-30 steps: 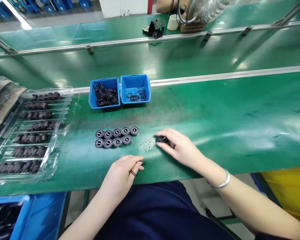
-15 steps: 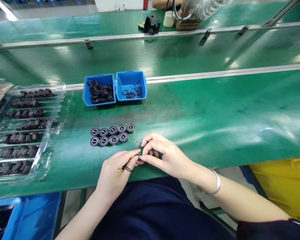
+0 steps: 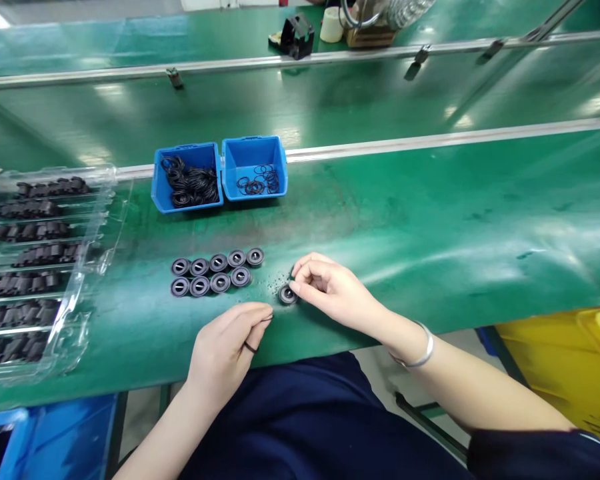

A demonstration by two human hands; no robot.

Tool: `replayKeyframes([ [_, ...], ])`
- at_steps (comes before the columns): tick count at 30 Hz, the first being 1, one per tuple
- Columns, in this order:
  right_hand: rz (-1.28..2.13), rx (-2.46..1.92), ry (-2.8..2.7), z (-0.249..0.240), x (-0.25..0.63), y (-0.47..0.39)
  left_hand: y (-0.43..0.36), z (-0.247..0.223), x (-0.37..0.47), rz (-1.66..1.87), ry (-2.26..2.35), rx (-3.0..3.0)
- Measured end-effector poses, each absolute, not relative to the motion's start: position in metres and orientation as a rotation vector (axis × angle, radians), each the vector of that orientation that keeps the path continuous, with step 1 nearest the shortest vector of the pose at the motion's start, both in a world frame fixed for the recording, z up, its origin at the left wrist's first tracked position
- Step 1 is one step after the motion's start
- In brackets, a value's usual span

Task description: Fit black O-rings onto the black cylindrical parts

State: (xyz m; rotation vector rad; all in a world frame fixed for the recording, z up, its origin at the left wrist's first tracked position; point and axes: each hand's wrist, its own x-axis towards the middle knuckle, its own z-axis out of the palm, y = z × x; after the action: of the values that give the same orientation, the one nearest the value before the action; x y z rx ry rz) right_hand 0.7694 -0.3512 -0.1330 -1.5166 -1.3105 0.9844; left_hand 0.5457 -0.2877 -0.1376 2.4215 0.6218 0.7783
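Observation:
My right hand [image 3: 330, 290] pinches a small black round part [image 3: 287, 295] against the green table [image 3: 430, 220] near its front edge. My left hand [image 3: 227, 350] rests just left of it, fingers curled around thin black rubber rings [image 3: 251, 347]. Two rows of several matching black round parts [image 3: 215, 272] lie on the table to the left of my right hand. Tiny black specks are scattered between the rows and the held part.
Two blue bins stand behind the rows: the left bin [image 3: 186, 177] holds many black rings, the right bin [image 3: 254, 167] a few. A clear plastic tray [image 3: 35, 260] with rows of black parts lies at the left. A yellow crate [image 3: 570, 360] sits below right.
My hands met over the part half a second ago and have since separated. The right hand now sets the part down on the table; the left hand has drawn back.

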Motion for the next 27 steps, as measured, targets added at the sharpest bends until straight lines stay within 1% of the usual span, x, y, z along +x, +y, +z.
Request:
replayKeyframes([
  [4, 0.942, -1.535, -1.348, -0.134, 0.768, -0.349, -0.289, -0.149, 0.546, 0.841, 0.385, 2.617],
  [7, 0.929, -1.530, -1.350, -0.134, 0.769, -0.348, -0.290, -0.152, 0.549, 0.762, 0.211, 2.708],
  [11, 0.964, -1.541, -1.304, -0.136, 0.769, -0.350, -0.289, -0.152, 0.552, 0.671, 0.095, 2.819],
  [14, 1.175, -1.522, -1.178, -0.138, 0.768, -0.351, -0.287, -0.151, 0.552, 0.626, 0.062, 2.873],
  [17, 1.462, -1.383, -0.979, -0.138, 0.766, -0.350, -0.285, -0.150, 0.550, 0.579, 0.042, 2.913],
  [20, 1.664, -1.277, -0.830, -0.136, 0.767, -0.344, -0.285, -0.148, 0.549, 0.530, 0.038, 2.942],
  [24, 1.810, -1.274, -0.733, -0.134, 0.771, -0.332, -0.285, -0.147, 0.548, 0.495, 0.058, 2.955],
  [27, 1.823, -1.253, -0.660, -0.135, 0.773, -0.329, -0.285, -0.148, 0.548, 0.470, 0.082, 2.971],
])
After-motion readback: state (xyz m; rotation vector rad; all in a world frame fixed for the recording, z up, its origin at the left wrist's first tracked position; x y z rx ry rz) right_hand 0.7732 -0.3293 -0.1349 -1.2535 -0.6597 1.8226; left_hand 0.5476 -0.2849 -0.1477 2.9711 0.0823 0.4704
